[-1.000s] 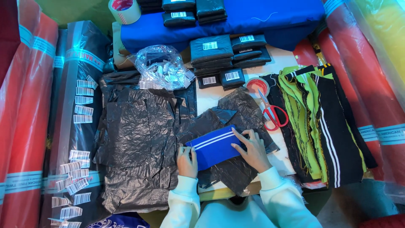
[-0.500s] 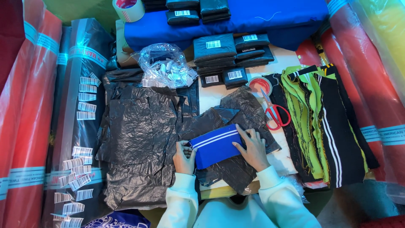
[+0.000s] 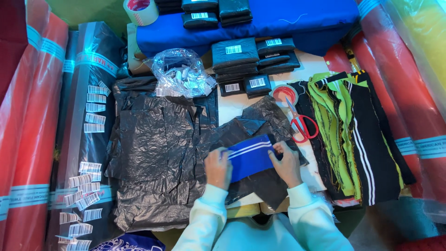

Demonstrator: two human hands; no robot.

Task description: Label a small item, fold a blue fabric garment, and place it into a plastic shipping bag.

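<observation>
A folded blue cloth piece with white stripes lies on a black plastic bag in front of me. My left hand grips its left end. My right hand pinches its right end, fingers curled over the edge. Both wrists wear pale mint sleeves. The cloth looks narrower than before, squeezed between the two hands.
A heap of black plastic bags spreads to the left. Red-handled scissors and a tape roll lie to the right, beside a stack of green and black striped cloth. Packed black parcels with labels sit behind. Wrapped fabric rolls flank both sides.
Both hands have moved inward and up onto the blue cloth's ends. The right hand went from lying flat on it to pinching its edge, and the cloth has shifted slightly right.
</observation>
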